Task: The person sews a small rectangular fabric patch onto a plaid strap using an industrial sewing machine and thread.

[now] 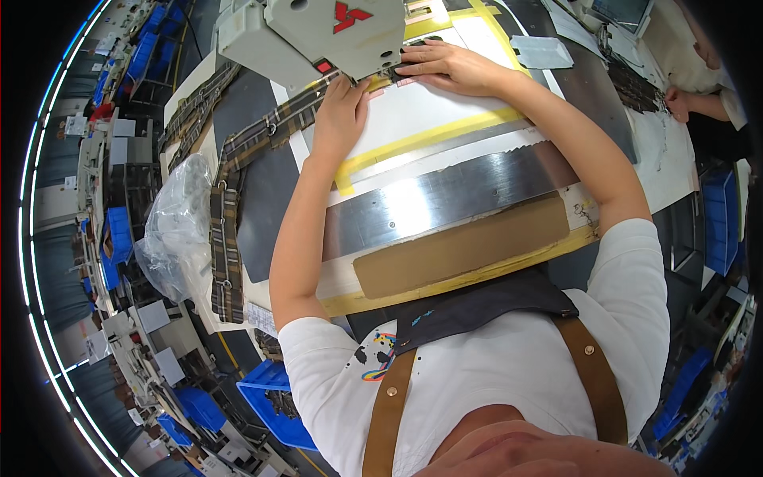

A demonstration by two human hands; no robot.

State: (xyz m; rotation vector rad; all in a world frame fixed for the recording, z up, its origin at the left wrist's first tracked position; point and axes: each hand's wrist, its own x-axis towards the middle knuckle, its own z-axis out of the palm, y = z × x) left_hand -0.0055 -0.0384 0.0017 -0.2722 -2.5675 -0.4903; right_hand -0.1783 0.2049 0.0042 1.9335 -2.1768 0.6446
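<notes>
Under the head of a white industrial sewing machine point(318, 40), both my hands lie close together at the sewing area. With bent fingers, my left hand point(342, 115) is closed on the end of a brown plaid strap point(274, 127) fitted with metal rings. The strap trails left and hangs down the table's left side. My right hand point(457, 70) rests with fingers stretched out flat on the white work surface point(429, 119), its fingertips at a small dark piece beside the machine head. The needle and the strap's tip are hidden by the machine head and my fingers.
Yellow tape point(433, 147) edges the white surface, with a metal plate point(445, 199) nearer me. More plaid straps point(195, 107) and a clear plastic bag point(179, 226) lie left. A blue bin point(278, 405) stands low left. Another person's hand point(677, 105) is at the right.
</notes>
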